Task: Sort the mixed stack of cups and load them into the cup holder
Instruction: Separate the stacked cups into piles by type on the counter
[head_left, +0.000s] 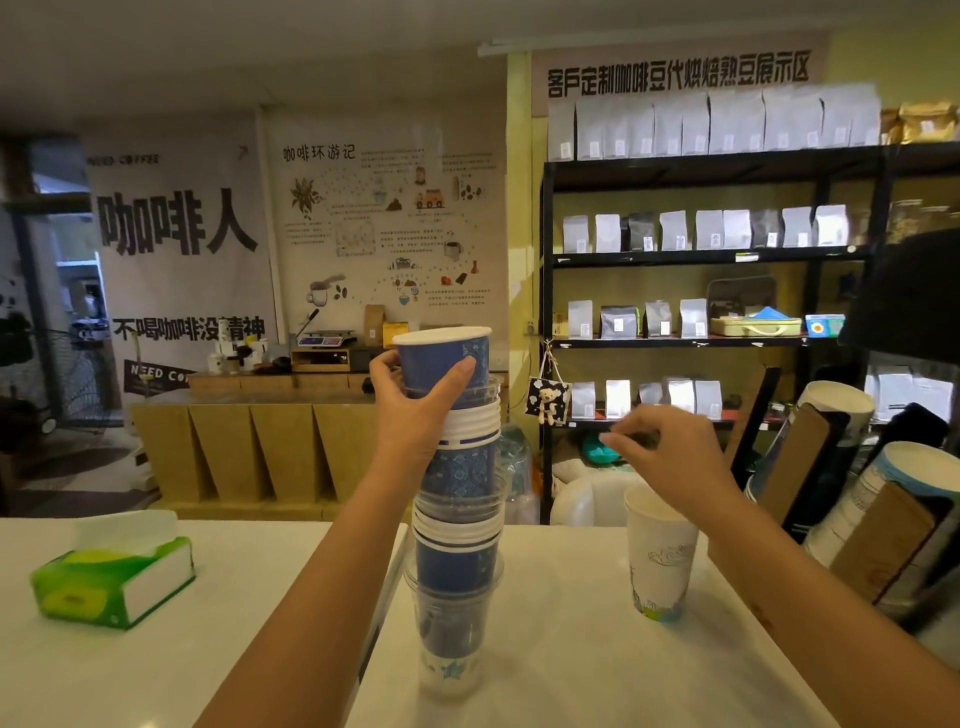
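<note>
A tall mixed stack of cups (458, 525) stands on the white counter (545, 649) at centre, with blue paper cups and clear plastic cups nested together. My left hand (415, 400) grips the top blue paper cup (441, 353) of the stack. My right hand (660, 447) hovers above a single white paper cup (658, 561) that stands to the right of the stack; its fingers are loosely curled and hold nothing. The cup holder (852, 499) sits at the right edge with tilted rows of white cups in it.
A green tissue pack (111, 577) lies on the counter at the left. Behind the counter are cardboard-fronted benches (249, 447) and a black shelf (691, 260) with coffee bags. A seam (384, 582) splits the counter just left of the stack.
</note>
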